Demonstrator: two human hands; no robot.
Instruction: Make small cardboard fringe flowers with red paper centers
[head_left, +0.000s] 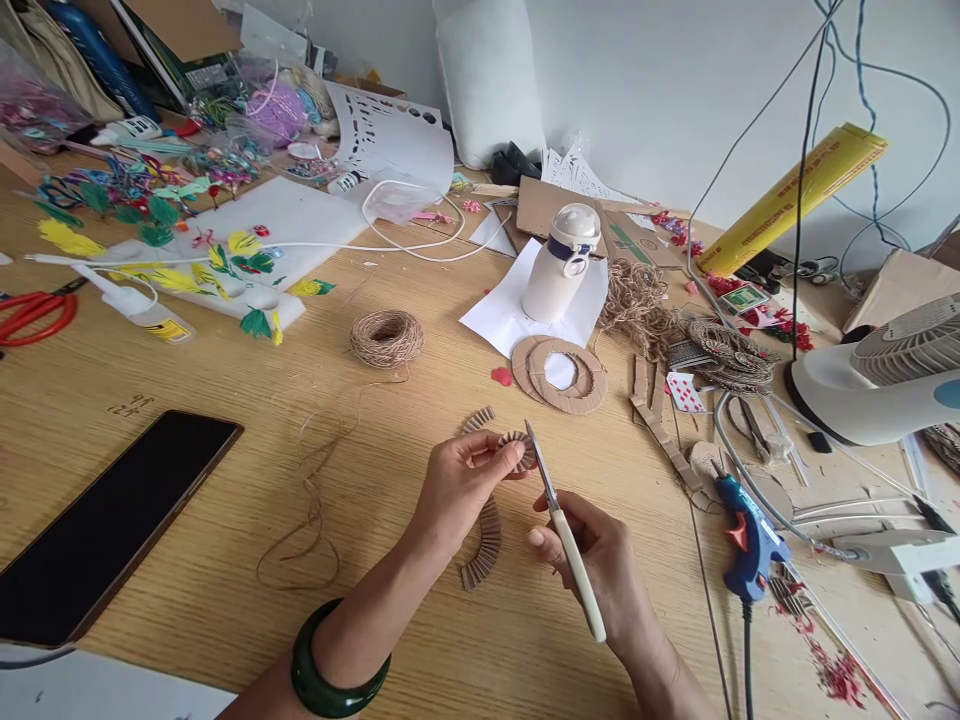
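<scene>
My left hand (465, 480) pinches a small round piece of corrugated cardboard (514, 452) between thumb and fingers. In my right hand (600, 560) is a pair of scissors (574, 572) with a cream handle, seen nearly edge-on. Its metal tip points up and sits right beside the cardboard piece; whether it touches cannot be told. On the table under my left hand lies a curved corrugated cardboard strip (484, 545), partly hidden by the hand and wrist. Beyond my hands lie flat cardboard rings (589, 385) and a coil of twine (387, 338).
A white bottle (559, 270) stands on paper at the back. To the right are a blue glue gun (750, 540), cardboard strips (667, 440) and a white fan (885, 380). A phone (112, 530) and red-handled scissors (34, 315) lie left. Loose twine (311, 510) trails across the table.
</scene>
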